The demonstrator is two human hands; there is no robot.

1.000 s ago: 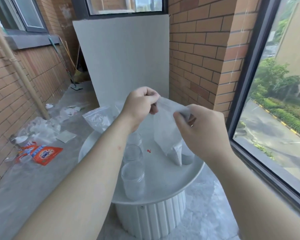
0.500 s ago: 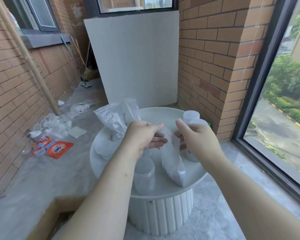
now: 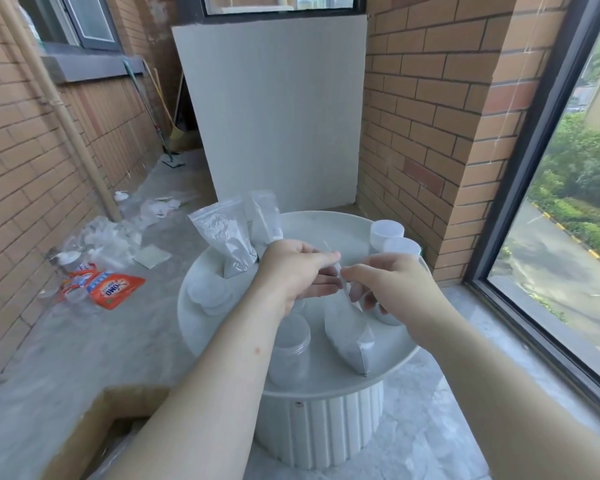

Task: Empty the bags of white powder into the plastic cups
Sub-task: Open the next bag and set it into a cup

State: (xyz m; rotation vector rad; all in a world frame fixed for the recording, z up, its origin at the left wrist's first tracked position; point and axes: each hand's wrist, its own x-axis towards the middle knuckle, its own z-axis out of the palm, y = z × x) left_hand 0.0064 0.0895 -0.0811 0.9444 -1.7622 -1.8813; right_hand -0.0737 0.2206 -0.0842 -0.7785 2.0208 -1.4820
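left hand (image 3: 291, 275): my thumb and curled fingers pinch the top edge of the bag from its left side.
right hand (image 3: 399, 289): pinches the same top edge from the right, fingertips just beside my left ones.
bag (image 3: 352, 336): thin, clear, crinkly plastic, its lower part plump with white powder; tilted, its bottom on the tabletop near the front rim.
clear cup (image 3: 290, 348): see-through plastic cylinder, upright, just left of the bag, partly behind my left forearm.
white-topped cups (image 3: 387, 232): two round ones at the right rim, beyond my right hand.
spare bags (image 3: 224, 237): two more powder-filled pouches leaning at the back left.
lids (image 3: 208, 294): flat, round, translucent, overlapping by the left edge.
table (image 3: 326, 218): smooth white round top with a raised lip, on a fluted drum base.
open room: bare tabletop at the back centre, between spare bags and white-topped cups; the window frame (image 3: 520, 188) runs close on my right.
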